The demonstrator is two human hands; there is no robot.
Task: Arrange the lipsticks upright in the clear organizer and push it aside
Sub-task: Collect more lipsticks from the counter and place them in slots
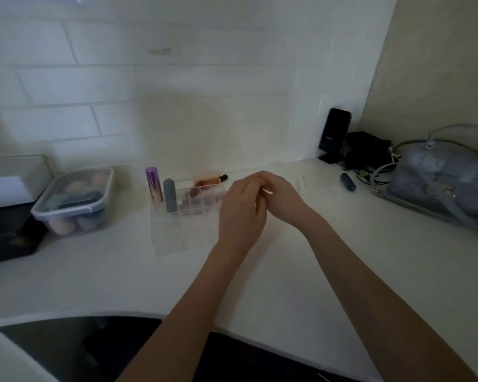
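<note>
Our left hand [242, 209] and right hand [280, 198] meet above the white counter [260, 271], fingers curled in toward each other and touching at the tips. We cannot tell whether anything is pinched between them; the frame is blurred there and no object shows in the gap. Both forearms reach forward from the near edge, the left one crossing in front of the right end of the clear organizer [182, 216].

The clear organizer stands on the counter just left of our hands, its near steps bare. At its far left corner a metallic purple lipstick [153, 187] stands upright, and just right of it a grey lipstick [170, 195] also stands upright. Further right in the back row lie several reddish and pink tubes [198, 190], tilted or on their sides rather than upright; one red tube with a black and gold cap [214, 180] lies across the far edge.

To the right of our hands, well apart, a dark blue lipstick [348, 181] lies on its side on the counter. Beyond it are a black speaker [334, 133] against the tiled wall [177, 78], a tangle of dark cables [366, 153], and a grey handbag [439, 183] at the far right.

Left of the organizer sits a lidded plastic container of makeup sponges [75, 199], with a dark box [6, 238] beside it at the left edge.
</note>
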